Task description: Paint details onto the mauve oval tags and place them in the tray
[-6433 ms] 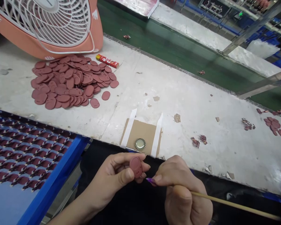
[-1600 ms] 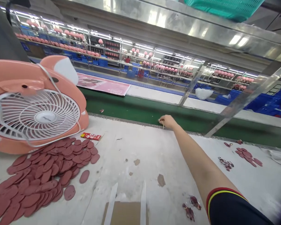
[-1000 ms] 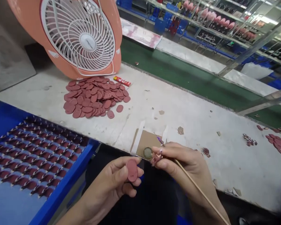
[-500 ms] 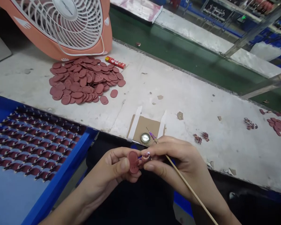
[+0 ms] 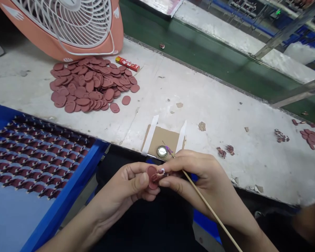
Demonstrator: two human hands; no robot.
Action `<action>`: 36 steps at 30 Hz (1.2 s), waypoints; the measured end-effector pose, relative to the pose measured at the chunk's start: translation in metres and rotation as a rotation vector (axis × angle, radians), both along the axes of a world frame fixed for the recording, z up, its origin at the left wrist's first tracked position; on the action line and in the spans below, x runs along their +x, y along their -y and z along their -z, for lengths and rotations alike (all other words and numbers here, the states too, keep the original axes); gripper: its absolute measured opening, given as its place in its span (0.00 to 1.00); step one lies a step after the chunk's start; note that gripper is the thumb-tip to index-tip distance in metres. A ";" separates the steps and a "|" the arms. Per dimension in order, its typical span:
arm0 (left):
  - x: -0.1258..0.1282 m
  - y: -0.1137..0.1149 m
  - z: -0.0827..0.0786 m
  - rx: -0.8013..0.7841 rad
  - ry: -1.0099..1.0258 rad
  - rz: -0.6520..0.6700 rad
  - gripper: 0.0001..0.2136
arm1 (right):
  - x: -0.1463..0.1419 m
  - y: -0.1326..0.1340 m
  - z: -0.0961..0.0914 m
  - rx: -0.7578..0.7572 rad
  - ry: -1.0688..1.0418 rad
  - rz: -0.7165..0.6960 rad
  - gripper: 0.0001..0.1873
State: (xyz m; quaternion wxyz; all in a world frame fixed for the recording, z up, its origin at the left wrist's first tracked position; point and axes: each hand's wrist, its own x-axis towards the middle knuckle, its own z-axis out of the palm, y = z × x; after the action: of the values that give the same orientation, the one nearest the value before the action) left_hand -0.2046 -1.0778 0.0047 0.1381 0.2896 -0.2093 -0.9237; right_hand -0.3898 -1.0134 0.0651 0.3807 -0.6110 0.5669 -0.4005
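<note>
A disc (image 5: pixel 151 171) is held at the lower centre of the frame by the left hand (image 5: pixel 135 182), whose thumb and fingers are clamped on its edge. A small figure (image 5: pixel 161 172) is pinched between the thumb and forefinger of the right hand (image 5: pixel 196 175); it is overlapped with the disc's face, but how firmly the two are joined cannot be told. A thin stick (image 5: pixel 208 206) is also kept in the right hand, slanted from the bottom edge of the frame up to a purple tip (image 5: pixel 168 149), which is seen just beside a cap (image 5: pixel 162 151).

The cap is placed on the cardboard (image 5: pixel 164 134) at the centre, which is flanked by two strips of white tape (image 5: pixel 150 135). The upper left is filled by a fan (image 5: pixel 114 38), below which a pile of discs (image 5: pixel 91 84) is heaped on the table (image 5: pixel 162 94), near a red packet (image 5: pixel 127 63). Rows of dark red pieces (image 5: pixel 42 154) are set out in a blue crate (image 5: pixel 60 199) at the lower left. At the right, two more figures (image 5: pixel 225 151), a cluster of small parts (image 5: pixel 281 135) and a few loose discs (image 5: pixel 311 138) are spread on the table. The upper part is crossed by a green belt (image 5: pixel 204 52).
</note>
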 end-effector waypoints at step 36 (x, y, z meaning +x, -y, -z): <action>-0.003 -0.005 0.003 0.165 0.089 -0.039 0.13 | -0.001 0.008 -0.005 0.014 -0.138 -0.111 0.05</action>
State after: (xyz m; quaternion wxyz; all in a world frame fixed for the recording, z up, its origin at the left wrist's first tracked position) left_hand -0.2076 -1.0728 0.0017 0.1224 0.3448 -0.1326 -0.9211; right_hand -0.3905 -1.0213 0.0701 0.3666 -0.6650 0.5596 -0.3320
